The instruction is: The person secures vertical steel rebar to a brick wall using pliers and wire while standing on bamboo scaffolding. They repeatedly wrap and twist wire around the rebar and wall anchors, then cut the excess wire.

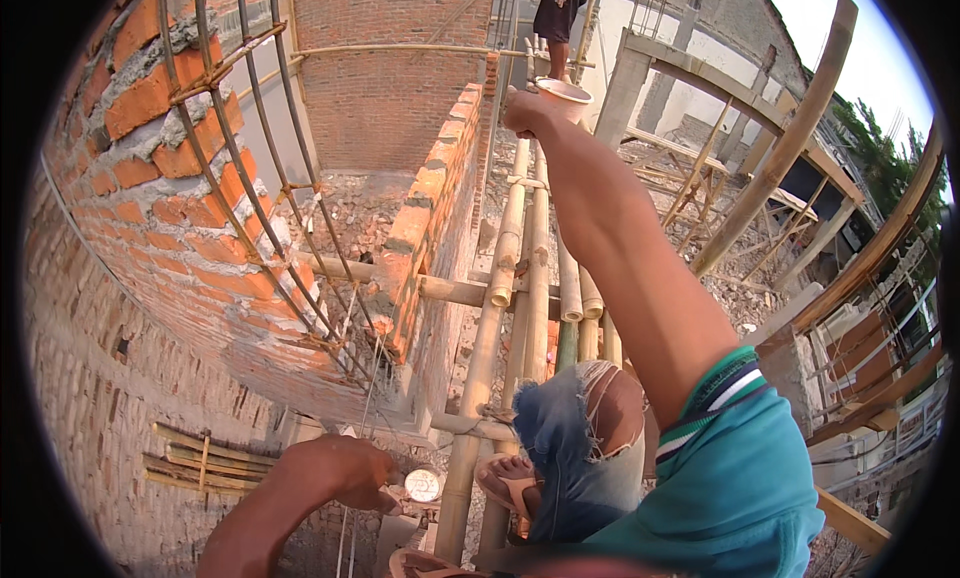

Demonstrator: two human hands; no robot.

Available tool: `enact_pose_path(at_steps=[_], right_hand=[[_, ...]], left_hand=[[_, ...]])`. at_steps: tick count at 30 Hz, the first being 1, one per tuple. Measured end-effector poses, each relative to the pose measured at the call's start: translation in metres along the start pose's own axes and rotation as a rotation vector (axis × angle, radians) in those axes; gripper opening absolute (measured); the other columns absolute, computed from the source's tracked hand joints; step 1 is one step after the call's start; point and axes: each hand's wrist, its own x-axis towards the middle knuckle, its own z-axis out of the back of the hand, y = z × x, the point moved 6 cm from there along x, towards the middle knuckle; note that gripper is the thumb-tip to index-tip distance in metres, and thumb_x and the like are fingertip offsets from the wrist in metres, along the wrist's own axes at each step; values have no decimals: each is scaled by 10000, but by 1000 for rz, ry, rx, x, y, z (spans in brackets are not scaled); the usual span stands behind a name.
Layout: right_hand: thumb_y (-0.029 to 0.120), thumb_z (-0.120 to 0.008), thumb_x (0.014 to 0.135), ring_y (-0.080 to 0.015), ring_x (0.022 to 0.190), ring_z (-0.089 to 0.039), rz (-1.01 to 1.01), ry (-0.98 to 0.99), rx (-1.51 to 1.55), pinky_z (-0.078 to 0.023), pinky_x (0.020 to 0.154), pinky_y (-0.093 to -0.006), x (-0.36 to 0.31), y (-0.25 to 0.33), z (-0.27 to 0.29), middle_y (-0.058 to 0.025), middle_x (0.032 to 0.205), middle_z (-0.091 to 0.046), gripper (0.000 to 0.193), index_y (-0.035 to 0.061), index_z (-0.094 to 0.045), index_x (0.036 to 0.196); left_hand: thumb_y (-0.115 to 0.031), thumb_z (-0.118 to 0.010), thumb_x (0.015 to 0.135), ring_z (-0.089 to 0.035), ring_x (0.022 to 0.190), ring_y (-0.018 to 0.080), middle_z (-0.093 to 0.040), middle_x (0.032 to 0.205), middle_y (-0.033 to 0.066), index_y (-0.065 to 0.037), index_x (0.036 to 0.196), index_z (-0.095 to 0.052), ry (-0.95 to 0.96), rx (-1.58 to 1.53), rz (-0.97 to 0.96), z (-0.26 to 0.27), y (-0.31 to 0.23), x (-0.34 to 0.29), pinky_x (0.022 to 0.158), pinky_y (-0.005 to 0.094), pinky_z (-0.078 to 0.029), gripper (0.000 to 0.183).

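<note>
My right arm stretches far ahead, and my right hand (pixel 533 114) is closed in a fist by the left rim of a pale bucket (pixel 566 92). Whether it grips the bucket or something small is hidden. At the lower left, my left hand (pixel 348 471) has its fingers curled downward; what they hold, if anything, is out of sight. Just right of it, lower down, is a round whitish thing (pixel 423 485), perhaps a container. Thin pale strings (pixel 372 388) run close to my left hand. An unfinished brick wall (pixel 430 193) rises ahead, between my hands.
Bamboo poles (pixel 540 268) form the scaffold under my sandalled feet. Steel rods (pixel 225 118) stand beside a brick wall (pixel 150 178) at left. A person (pixel 557 23) stands at the far end. Slanting wooden poles (pixel 780 148) and rubble (pixel 345 213) lie around.
</note>
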Motion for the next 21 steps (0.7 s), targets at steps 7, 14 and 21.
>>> enact_pose_path(at_steps=[7, 14, 21], right_hand=[[102, -601, 864, -265, 996, -740, 45, -71, -31, -578, 808, -412, -43, 28, 2, -159, 1090, -749, 292, 51, -744, 1115], [217, -603, 953, -207, 525, -618, 27, -173, 774, -501, 449, -353, -85, 60, -76, -126, 779, -693, 640, 82, -400, 1546], [349, -685, 942, -222, 806, -696, 408, 910, -625, -588, 728, -421, -188, 55, -222, -105, 917, -741, 358, 61, -721, 1151]], left_hand=[[-551, -728, 889, -694, 1082, 213, -758, 1116, 48, -180, 1166, -753, 67, -531, 322, -69, 162, 49, 863, 382, -557, 464], [-502, -787, 853, -693, 1104, 206, -749, 1168, 31, -181, 1237, -730, -163, -609, 536, -158, 305, 73, 906, 427, -564, 505], [-564, -741, 863, -678, 1152, 260, -712, 1268, 37, -206, 1291, -705, -206, -650, 635, -226, 358, 64, 978, 474, -537, 559]])
